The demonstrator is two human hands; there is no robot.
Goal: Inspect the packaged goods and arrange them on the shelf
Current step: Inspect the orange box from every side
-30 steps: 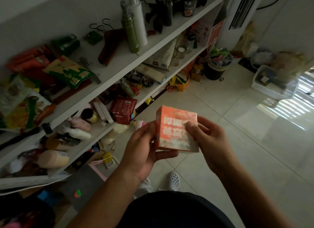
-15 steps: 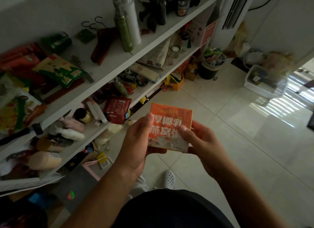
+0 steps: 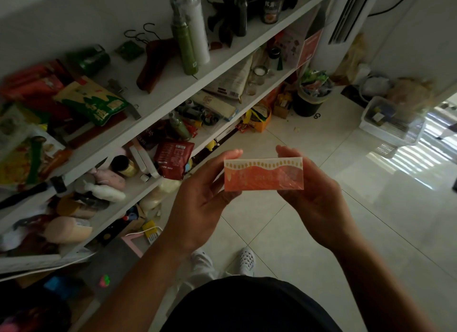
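An orange box [image 3: 263, 174] with a cream scalloped band along its top is held level in front of me, its narrow side face toward the camera. My left hand [image 3: 202, 203] grips its left end, thumb on top and fingers curled beneath. My right hand [image 3: 314, 198] grips the right end the same way. The white shelf unit [image 3: 158, 109] stands to the left, crowded with snack bags, bottles and packets on its boards. A dark red packet [image 3: 173, 158] lies on the middle board just left of my left hand.
A green bottle [image 3: 184, 42] and a white bottle [image 3: 197, 27] stand on the upper board beside wooden hangers [image 3: 153, 62]. On the tiled floor are a full black bin [image 3: 310, 99], a clear plastic crate [image 3: 393, 123] and an orange bag [image 3: 258, 117]. My white shoes [image 3: 247, 260] are below.
Both hands have turned the box, so its large printed face no longer shows and its long narrow side faces me. The grips shifted to the box's two ends.
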